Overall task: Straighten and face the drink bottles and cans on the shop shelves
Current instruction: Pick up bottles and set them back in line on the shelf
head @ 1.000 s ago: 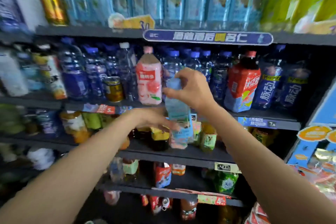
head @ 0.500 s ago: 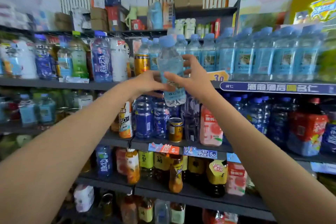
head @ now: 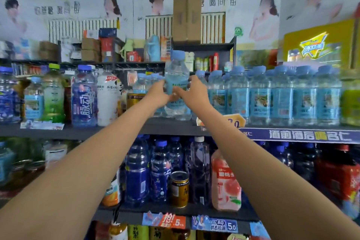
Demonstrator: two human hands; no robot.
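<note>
Top shelf (head: 116, 132) runs dark and wide across the view, lined on the right with a long row of pale blue water bottles (head: 282, 99), labels facing forward. Left of them stand a white bottle (head: 108, 97), a dark blue sports-drink bottle (head: 84, 97) and a green-capped bottle (head: 53, 93). Below, on the next shelf (head: 175, 211): blue bottles, a pink peach-drink bottle (head: 226, 183), a gold can (head: 179, 189).

At the left end of that pale blue row, one clear water bottle (head: 176, 76) held upright, blue cap up, base seemingly on or just above the shelf edge, though blur hides the contact. Left hand (head: 158, 94) wrapped round its left side at the label, fingers curled in a firm grip. Right hand (head: 191, 93) clasping the right side likewise, thumb across the front of the label. Both arms stretched forward and up.
</note>
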